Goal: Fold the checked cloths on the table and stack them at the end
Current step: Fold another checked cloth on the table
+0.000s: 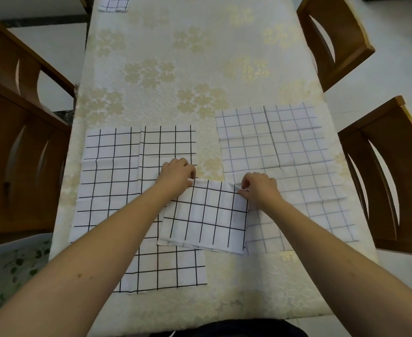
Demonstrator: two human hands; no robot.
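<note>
Hands: left grip (177,175) and right grip (258,187) pinch folded cloth (206,215) far corners; align edges squarely before pressing crease.

Cloths (136,181) white w/ black checks — tablecloth (200,57) cream, gold florals.

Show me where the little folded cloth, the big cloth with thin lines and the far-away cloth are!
little folded cloth (206,218), head view, its middle.
big cloth with thin lines (294,142), head view, its flat upper part.
far-away cloth (114,3), head view, its middle.
</note>
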